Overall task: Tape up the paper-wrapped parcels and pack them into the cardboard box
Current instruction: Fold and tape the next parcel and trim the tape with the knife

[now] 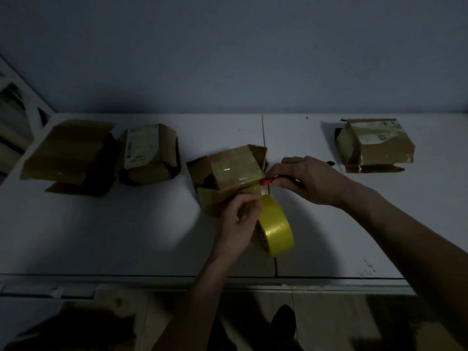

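A brown paper-wrapped parcel [231, 171] lies mid-table with glossy tape across its top. A yellow tape roll [277, 228] hangs off its near side, the strip still joined to the parcel. My left hand [239, 221] pinches the tape beside the roll. My right hand [307, 179] grips a red-tipped cutter [268, 180], whose tip meets the tape at the parcel's right edge. An open cardboard box [68, 155] stands at the far left. A second parcel [149, 153] with a white label sits next to the box. A taped parcel [374, 144] rests at the far right.
The white table [126, 236] has a seam down its middle and its front edge close to me. A wall rises behind it. A white lattice frame [22, 97] stands at the far left. The floor below is dark.
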